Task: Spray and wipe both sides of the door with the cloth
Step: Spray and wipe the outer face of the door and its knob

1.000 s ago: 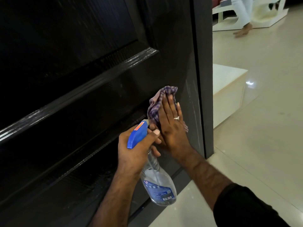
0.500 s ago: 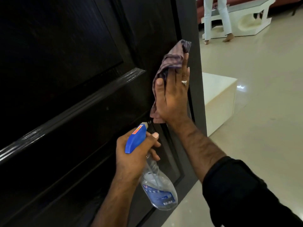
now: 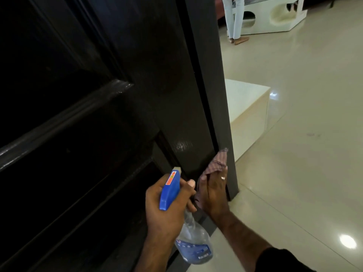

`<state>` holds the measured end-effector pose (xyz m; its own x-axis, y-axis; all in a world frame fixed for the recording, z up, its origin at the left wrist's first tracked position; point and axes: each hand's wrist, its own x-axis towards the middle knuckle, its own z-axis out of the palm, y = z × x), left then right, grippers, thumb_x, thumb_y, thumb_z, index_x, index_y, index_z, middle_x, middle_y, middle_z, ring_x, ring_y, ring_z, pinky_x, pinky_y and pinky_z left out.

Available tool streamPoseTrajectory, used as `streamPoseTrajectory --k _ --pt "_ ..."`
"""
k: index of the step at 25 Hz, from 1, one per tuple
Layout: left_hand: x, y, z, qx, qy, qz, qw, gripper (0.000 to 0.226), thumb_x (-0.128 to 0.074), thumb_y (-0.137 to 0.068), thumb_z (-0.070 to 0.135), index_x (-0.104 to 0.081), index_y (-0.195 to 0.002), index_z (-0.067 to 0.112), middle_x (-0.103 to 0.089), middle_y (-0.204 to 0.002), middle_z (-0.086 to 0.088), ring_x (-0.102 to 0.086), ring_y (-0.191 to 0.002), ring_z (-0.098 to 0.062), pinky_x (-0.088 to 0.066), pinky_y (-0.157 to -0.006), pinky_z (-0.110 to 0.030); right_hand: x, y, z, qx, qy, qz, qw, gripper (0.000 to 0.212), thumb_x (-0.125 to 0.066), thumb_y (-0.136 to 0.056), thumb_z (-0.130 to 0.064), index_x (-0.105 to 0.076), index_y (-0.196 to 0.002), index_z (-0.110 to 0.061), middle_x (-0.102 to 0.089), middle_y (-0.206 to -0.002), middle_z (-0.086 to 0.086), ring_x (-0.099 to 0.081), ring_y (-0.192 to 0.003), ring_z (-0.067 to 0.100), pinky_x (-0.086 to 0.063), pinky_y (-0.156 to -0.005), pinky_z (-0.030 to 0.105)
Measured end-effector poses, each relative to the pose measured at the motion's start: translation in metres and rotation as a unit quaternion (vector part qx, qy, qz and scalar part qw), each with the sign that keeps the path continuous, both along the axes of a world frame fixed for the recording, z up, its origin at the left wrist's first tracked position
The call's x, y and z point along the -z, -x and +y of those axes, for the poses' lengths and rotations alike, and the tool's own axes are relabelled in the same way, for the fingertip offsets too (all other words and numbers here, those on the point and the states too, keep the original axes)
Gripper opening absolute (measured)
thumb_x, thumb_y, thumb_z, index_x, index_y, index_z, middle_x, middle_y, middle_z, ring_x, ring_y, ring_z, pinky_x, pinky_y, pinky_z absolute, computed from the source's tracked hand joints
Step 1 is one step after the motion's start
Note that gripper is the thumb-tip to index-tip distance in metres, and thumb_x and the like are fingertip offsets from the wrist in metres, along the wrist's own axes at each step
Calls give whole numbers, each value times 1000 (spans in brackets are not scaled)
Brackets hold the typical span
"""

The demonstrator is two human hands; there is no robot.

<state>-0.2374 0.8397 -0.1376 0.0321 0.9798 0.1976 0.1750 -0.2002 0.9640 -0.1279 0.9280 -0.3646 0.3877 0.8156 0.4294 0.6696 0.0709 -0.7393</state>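
Dark panelled door [image 3: 98, 114] fills the left and centre, standing upright, long axis vertical, its free edge toward the right. Left hand [image 3: 167, 209] low centre, fingers wrapped round the neck of the spray bottle [image 3: 193, 244], blue nozzle head [image 3: 170, 190] aimed at the door, bottle body hanging below the fist. Just beside it on the right, right hand [image 3: 214, 195] with fingers straight and flat, pressing the cloth [image 3: 216, 165] against the door's right stile near the bottom corner; cloth sticks out above the fingertips, touching the door edge. Ring on one finger.

Key relation: unwiped stile runs straight up from the right fingers, along the door's long axis, so the right hand is the nearer one for the coming stroke; likely an upward pass.

Versus half a second ago: the right hand and cloth have dropped from high on the stile to low near the floor. Left hand and bottle about the same place.

Further right: white block [image 3: 247, 114] on glossy floor tiles [image 3: 304, 154], a person's legs [image 3: 235, 16] far back.
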Motion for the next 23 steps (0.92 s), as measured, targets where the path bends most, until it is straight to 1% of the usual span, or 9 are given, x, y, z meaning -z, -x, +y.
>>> streamPoseTrajectory --k 3,6,9,12,15,17,19,21,23 --pt "0 -10 -2 -37 -5 -15 999 26 -79 -82 17 -62 -75 -2 -64 -65 -24 -60 -46 -39 -54 -49 -43 -120 -20 24 -55 -192 -22 980 62 -33 -115 -33 -36 -158 11 -15 -170 34 -17 -160 56 -14 -128 74" --pt "2 -16 9 -66 -24 -35 997 25 -81 -85 9 -62 -78 -6 -64 -67 -25 -61 -46 -33 -54 -48 -36 -232 -40 38 -48 -315 -57 946 62 -35 -113 -35 -38 -156 10 -26 -164 42 -22 -158 52 -20 -129 68" --pt "10 -20 21 -47 -54 -13 997 19 -77 -92 3 -63 -80 -2 -61 -64 -19 -64 -49 -29 -56 -51 -35 -199 -29 36 -34 -269 9 963 66 -32 -114 -41 -45 -150 13 -39 -156 44 -36 -149 52 -35 -122 66" --pt "19 -22 18 -13 -82 -22 996 21 -75 -93 4 -61 -78 1 -60 -60 -12 -61 -51 -33 -57 -54 -36 -74 -13 5 -30 -78 107 991 66 -31 -114 -51 -57 -135 6 -60 -134 34 -58 -122 48 -48 -104 66" --pt "42 -13 12 -9 -60 -47 997 21 -74 -93 0 -61 -77 -2 -60 -59 -11 -61 -49 -30 -56 -52 -33 9 0 -30 -33 58 198 978 62 -33 -113 -59 -36 -161 -20 -48 -158 19 -48 -145 38 -41 -116 64" --pt "62 -4 1 -13 -51 -32 998 17 -74 -92 3 -64 -79 1 -62 -60 -9 -63 -50 -25 -57 -53 -32 1 6 -35 -28 91 237 967 72 -28 -107 -74 -35 -157 -23 -51 -151 13 -49 -141 33 -40 -118 61" --pt "86 6 -11 -32 -37 -26 998 16 -76 -90 4 -65 -79 3 -62 -60 -10 -63 -48 -26 -56 -51 -33 -51 8 -27 -8 36 228 973 84 -21 -104 -78 -39 -154 -13 -49 -153 23 -47 -143 36 -38 -119 61" --pt "107 13 -19 -59 -20 -37 997 19 -77 -89 4 -62 -77 1 -59 -58 -16 -62 -46 -31 -53 -48 -31 -117 9 -16 -50 -102 161 980 79 -19 -111 -62 -36 -160 -2 -30 -168 33 -26 -160 42 -24 -128 62" --pt "127 20 -22 -71 -16 -46 996 22 -76 -89 1 -59 -76 -2 -58 -57 -15 -61 -46 -33 -52 -47 -33 -169 -3 3 -88 -244 61 964 76 -20 -112 -45 -35 -158 13 -21 -168 41 -14 -161 54 -15 -130 64"
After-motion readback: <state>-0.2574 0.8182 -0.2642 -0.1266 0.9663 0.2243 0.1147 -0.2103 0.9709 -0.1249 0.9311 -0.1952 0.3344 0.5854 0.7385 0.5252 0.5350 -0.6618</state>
